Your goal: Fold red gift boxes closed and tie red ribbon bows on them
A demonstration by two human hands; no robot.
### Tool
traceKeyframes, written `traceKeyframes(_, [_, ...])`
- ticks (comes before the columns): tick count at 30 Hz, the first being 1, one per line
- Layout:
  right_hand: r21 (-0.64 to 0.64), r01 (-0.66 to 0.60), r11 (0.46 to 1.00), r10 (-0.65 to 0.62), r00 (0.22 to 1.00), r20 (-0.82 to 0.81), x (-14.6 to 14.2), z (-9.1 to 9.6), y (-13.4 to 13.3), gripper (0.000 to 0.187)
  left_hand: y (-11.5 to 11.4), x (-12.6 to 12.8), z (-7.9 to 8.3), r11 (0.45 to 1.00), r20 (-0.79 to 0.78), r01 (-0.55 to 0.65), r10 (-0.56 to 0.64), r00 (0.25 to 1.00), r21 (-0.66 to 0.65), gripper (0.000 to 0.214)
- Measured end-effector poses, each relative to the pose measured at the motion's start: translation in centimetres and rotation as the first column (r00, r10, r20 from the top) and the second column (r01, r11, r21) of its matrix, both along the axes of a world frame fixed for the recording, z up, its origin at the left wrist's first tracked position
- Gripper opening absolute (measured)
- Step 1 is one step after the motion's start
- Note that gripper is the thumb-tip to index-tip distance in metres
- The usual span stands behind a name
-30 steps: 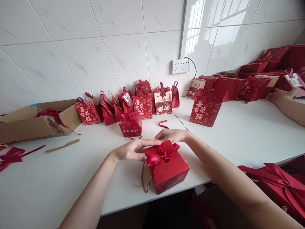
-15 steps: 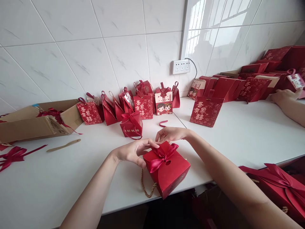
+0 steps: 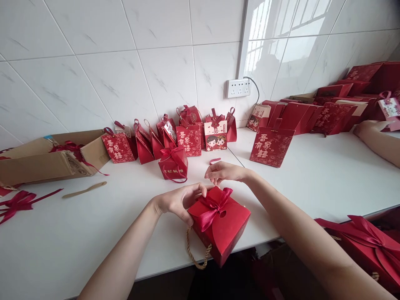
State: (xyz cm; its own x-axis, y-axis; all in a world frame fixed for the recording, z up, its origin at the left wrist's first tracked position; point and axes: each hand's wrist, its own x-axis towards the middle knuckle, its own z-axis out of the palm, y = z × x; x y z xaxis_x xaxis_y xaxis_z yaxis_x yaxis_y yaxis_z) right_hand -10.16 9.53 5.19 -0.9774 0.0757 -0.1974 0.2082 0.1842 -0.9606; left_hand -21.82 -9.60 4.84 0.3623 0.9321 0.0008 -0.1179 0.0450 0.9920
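Note:
A red gift box [image 3: 233, 225] with a satin ribbon bow [image 3: 214, 206] sits at the table's front edge, one corner jutting over it. A gold twisted cord handle [image 3: 200, 264] hangs from its left side. My left hand [image 3: 179, 202] grips the box's back left edge, thumb on the side and fingers over the top. Just behind the box hovers my right hand [image 3: 225, 171], fingers loosely bent and apart, with nothing visible in them. A smaller red box with a ribbon [image 3: 173, 166] stands beyond my hands.
Several red gift bags [image 3: 189, 139] line the tiled wall. A cardboard box [image 3: 37, 164] with ribbons, a wooden stick [image 3: 84, 190] and a loose bow [image 3: 18, 203] lie left. Another person's hand [image 3: 368, 129] is far right by stacked boxes. Another ribboned box [image 3: 368, 246] is front right.
The gift box has shifted slightly toward the front edge and turned a little. My right hand has lifted slightly from behind it, while my left hand keeps its grip.

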Motion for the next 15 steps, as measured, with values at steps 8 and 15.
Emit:
traceKeyframes(8, [0.009,0.494,0.869,-0.491,0.865,-0.103,-0.7,-0.4,1.0,0.021,-0.3,-0.4,1.6,0.925,-0.144,-0.380,0.374,0.916,-0.018,0.054])
traceKeyframes(15, [0.050,0.714,0.698,-0.684,0.686,-0.246,-0.6,0.1,1.2,0.051,1.5,0.9,-0.3,0.525,-0.227,-0.798,0.850,0.475,0.296,0.050])
